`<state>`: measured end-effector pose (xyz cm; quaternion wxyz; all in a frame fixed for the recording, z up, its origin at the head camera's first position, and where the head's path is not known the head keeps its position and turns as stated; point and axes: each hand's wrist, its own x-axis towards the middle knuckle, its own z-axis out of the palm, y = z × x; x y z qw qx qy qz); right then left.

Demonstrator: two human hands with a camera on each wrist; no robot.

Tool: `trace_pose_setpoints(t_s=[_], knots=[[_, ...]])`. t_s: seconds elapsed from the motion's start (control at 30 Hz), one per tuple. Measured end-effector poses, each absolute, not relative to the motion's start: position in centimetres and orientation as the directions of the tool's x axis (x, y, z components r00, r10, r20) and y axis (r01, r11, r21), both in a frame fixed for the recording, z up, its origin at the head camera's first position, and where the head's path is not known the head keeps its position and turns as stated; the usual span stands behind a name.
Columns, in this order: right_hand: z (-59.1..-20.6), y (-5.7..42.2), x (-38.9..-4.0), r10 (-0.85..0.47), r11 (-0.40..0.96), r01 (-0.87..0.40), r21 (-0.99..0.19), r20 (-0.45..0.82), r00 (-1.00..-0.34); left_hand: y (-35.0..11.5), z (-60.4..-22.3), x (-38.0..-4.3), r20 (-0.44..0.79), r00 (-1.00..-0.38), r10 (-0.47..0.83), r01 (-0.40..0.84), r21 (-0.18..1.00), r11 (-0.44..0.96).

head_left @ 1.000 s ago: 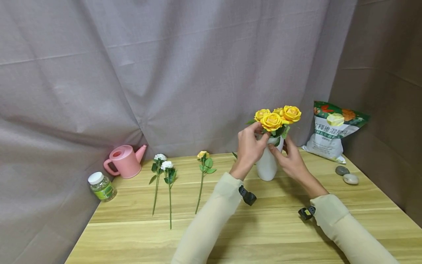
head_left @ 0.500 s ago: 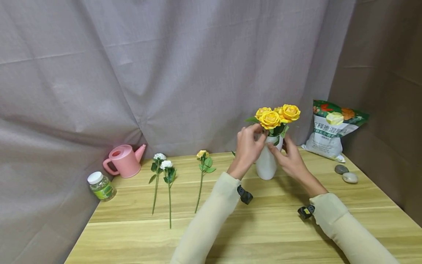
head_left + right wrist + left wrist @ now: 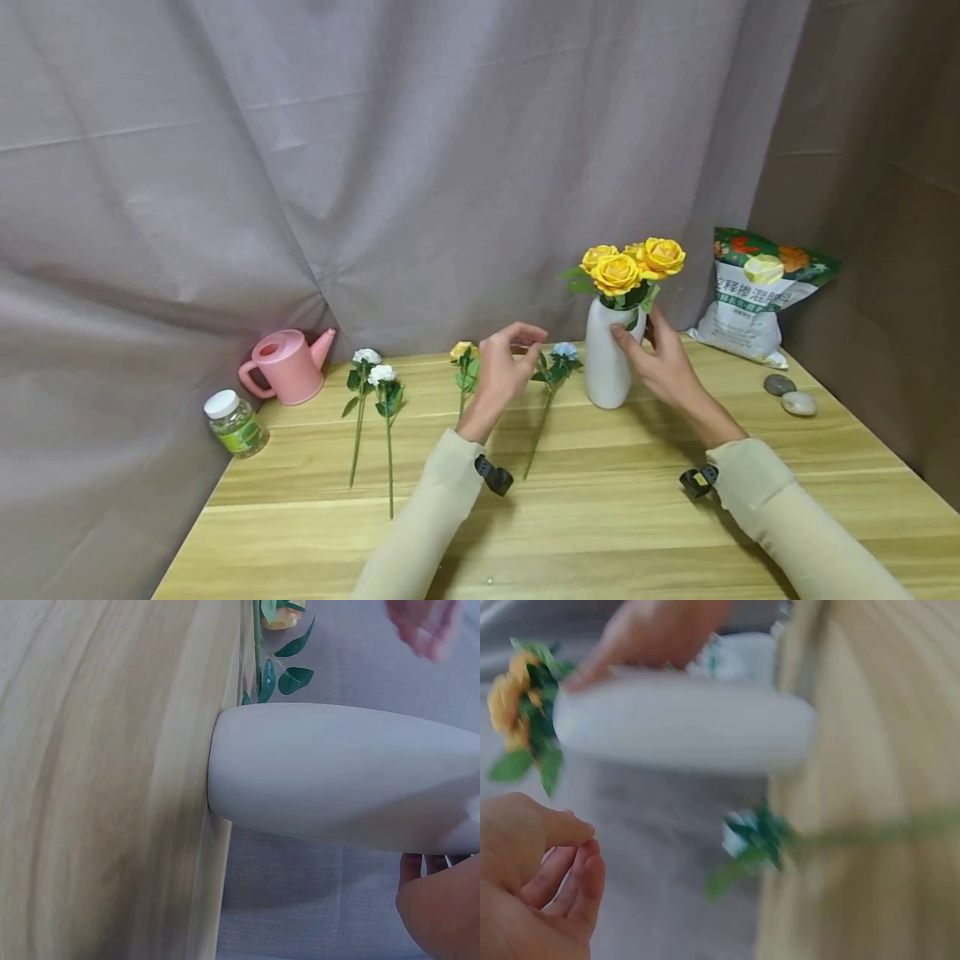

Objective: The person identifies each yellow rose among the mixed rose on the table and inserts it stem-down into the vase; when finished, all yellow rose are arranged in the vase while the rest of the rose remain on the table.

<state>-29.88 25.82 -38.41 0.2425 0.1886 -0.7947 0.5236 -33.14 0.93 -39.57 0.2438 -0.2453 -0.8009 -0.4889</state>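
Observation:
A tall white vase [image 3: 606, 358] stands upright on the table, with several yellow roses [image 3: 617, 275] and green leaves rising from its mouth. My right hand [image 3: 663, 358] grips the vase near its neck, the thumb on the front and the other fingers behind it. To the left of the vase, my left hand [image 3: 504, 367] is in the air with loosely bent fingers and holds nothing. Its nearest things are a blue flower [image 3: 564, 351] lying on the table and a single yellow rose [image 3: 462, 351], partly hidden behind the hand. The left wrist view is blurred.
Two white flowers [image 3: 382, 374] lie left of centre. A pink watering can [image 3: 285, 371] and a white-capped jar [image 3: 236, 425] stand at the left edge. On the right are a fertilizer bag [image 3: 757, 300] and two stones [image 3: 798, 404]. Grey cloth [image 3: 450, 167] hangs behind.
My left hand has let go of the stems and leaves at the vase mouth and moved left and down, uncovering the blue flower. The right hand still holds the vase in the same place.

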Motion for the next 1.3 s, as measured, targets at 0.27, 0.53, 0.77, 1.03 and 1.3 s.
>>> trace_pose_setpoints(t_s=[0.27,0.53,0.77,1.03,1.3], knots=[[-38.5,25.7,-30.2,-0.047,0.364,-0.562,-0.742,0.589,-0.807,-6.2,-42.8,-34.3,0.484,-0.870,0.093,0.449,0.701,0.554],[-38.5,25.7,-30.2,-0.034,0.385,-0.539,-0.749,0.572,-0.819,-10.7,-44.3,-34.7,0.304,-0.950,0.076,0.275,0.690,0.669],[-38.6,25.6,-30.1,-0.034,0.384,-0.540,-0.749,0.573,-0.819,-11.1,-44.5,-34.4,0.183,-0.979,0.088,0.193,0.707,0.680],[-38.3,25.7,-30.0,-0.031,0.393,-0.532,-0.750,0.567,-0.823,-10.9,-44.3,-34.1,0.012,-0.993,0.121,0.082,0.803,0.591],[-38.3,25.7,-29.9,-0.029,0.395,-0.514,-0.761,0.549,-0.835,-10.8,-44.4,-34.2,-0.013,-0.995,0.102,0.043,0.852,0.523]])
